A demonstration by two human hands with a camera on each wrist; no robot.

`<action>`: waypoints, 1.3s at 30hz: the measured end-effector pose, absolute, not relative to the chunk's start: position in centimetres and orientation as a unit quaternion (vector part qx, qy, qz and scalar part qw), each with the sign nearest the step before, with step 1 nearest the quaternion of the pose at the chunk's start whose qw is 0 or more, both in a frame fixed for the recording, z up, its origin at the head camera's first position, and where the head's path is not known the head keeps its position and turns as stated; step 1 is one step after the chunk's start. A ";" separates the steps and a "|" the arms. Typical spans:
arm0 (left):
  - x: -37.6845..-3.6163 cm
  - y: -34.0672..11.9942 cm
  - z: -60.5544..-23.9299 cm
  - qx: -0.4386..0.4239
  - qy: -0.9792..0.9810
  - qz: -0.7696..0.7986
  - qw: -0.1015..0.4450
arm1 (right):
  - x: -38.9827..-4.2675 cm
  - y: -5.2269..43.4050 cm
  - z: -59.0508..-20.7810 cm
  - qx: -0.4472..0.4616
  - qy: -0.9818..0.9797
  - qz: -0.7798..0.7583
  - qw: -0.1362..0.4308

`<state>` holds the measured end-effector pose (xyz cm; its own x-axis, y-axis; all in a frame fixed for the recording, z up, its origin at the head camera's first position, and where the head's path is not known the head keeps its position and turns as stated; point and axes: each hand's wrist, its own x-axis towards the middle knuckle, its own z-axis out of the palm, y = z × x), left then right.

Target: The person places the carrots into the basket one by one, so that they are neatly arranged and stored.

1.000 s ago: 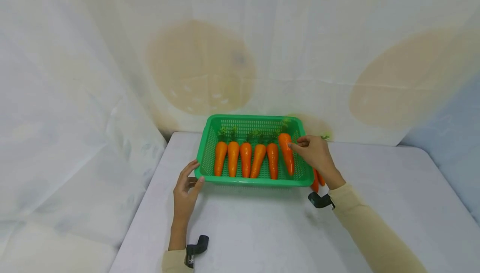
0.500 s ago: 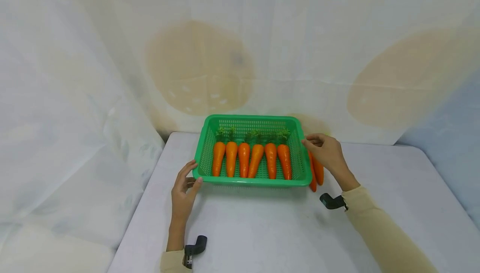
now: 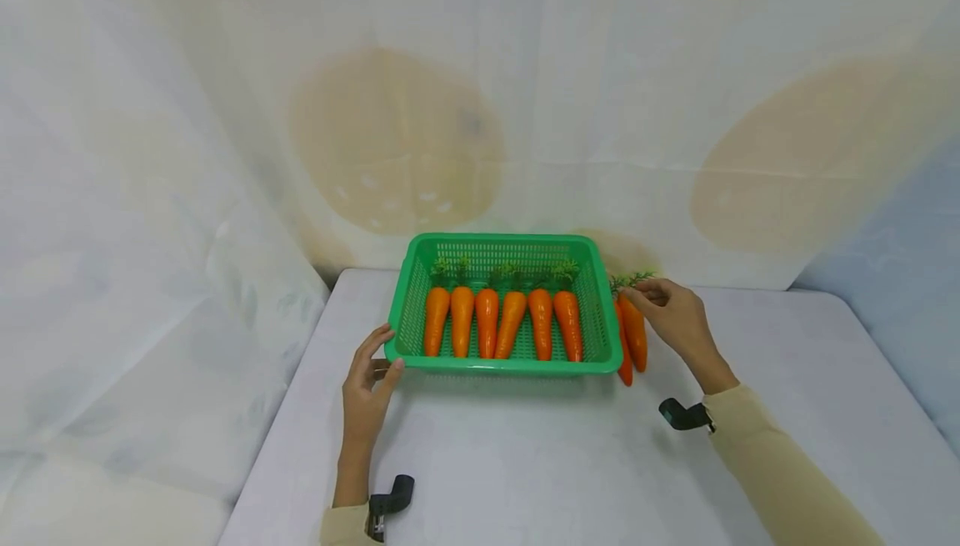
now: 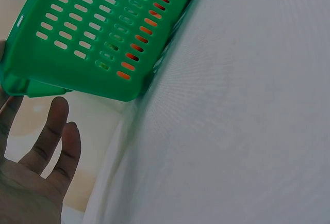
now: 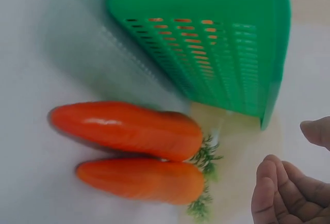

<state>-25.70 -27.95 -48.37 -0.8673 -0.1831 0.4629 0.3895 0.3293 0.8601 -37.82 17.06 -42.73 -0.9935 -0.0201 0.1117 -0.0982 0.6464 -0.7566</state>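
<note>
6 orange plastic carrots [image 3: 498,323] lie side by side in the green perforated plastic basket [image 3: 495,365] on the white worktop [image 3: 525,463]. 2 more orange carrots [image 3: 632,336] lie on the worktop just right of the basket. Right hand [image 3: 675,313] is at their leafy tops, fingers [image 5: 281,188] loosely curled, gripping nothing. Left hand [image 3: 365,388] rests against the basket's near left corner, fingers [image 4: 54,131] straight.
</note>
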 end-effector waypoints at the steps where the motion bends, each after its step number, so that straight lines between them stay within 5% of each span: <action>1: -25.9 -28.1 -48.8 -0.066 -0.776 -0.575 0.250 | -37.8 17.2 -42.9 0.033 -0.906 0.419 0.047; 39: -25.2 -27.5 -47.2 -0.081 -0.775 -0.573 0.253 | -39.3 18.7 -49.5 -0.051 -0.921 0.383 -0.044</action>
